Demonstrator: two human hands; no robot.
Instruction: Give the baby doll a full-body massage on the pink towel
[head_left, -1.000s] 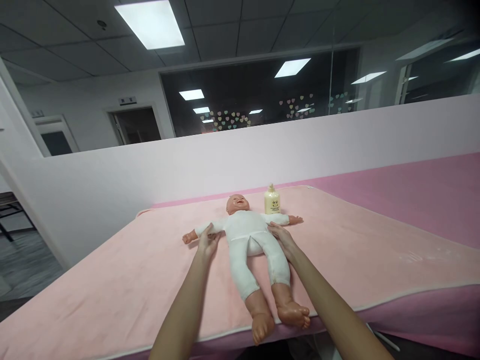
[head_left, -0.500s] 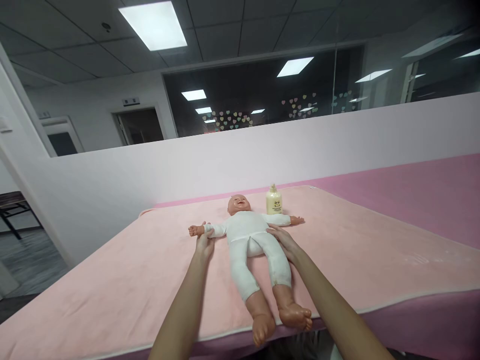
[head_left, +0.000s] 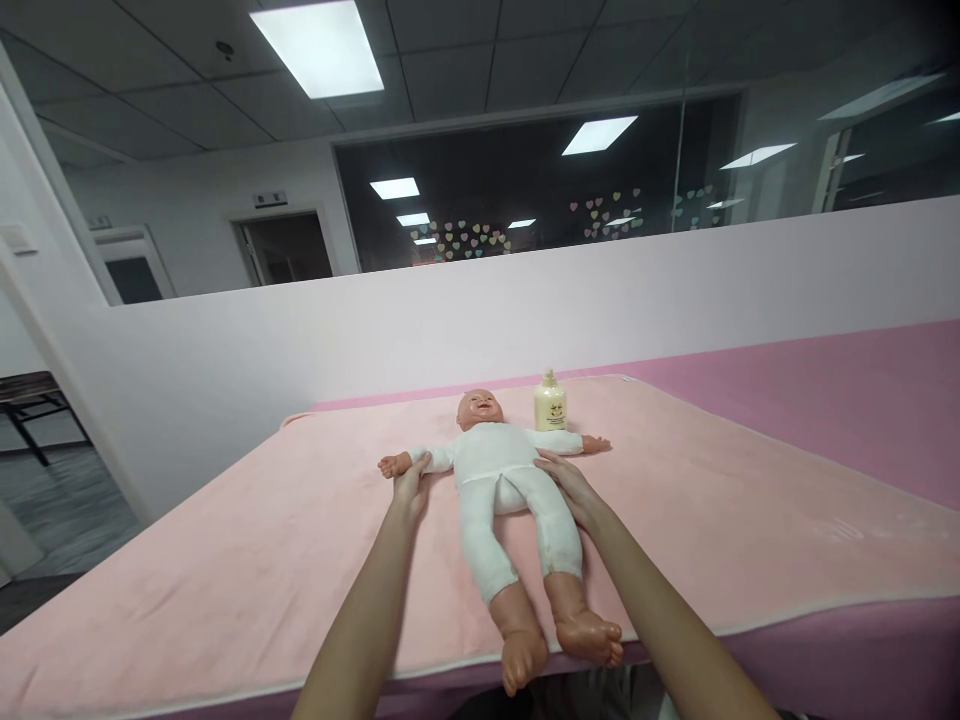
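Note:
A baby doll (head_left: 491, 455) with a white cloth body lies on its back, head at the far side and feet at the near edge. My left hand (head_left: 410, 480) is closed around its forearm at the picture's left, thumb on top by the wrist; the other fingers are mostly hidden beneath. On the other side, my right hand (head_left: 574, 488) lies against the doll's hip and upper thigh, its fingers stretched out and touching the cloth. Just beyond the doll's other arm stands a pale yellow pump bottle (head_left: 551, 408).
A peach-pink blanket (head_left: 225, 560) with a white edge covers the padded pink surface (head_left: 847, 400). Behind it rises a low white wall (head_left: 420, 330) with glass above. A dark table (head_left: 37, 400) stands off to the left.
The fingertips of my left hand that showed beyond the doll's forearm are now out of sight. My right hand and the doll stay in place; the view has shifted slightly.

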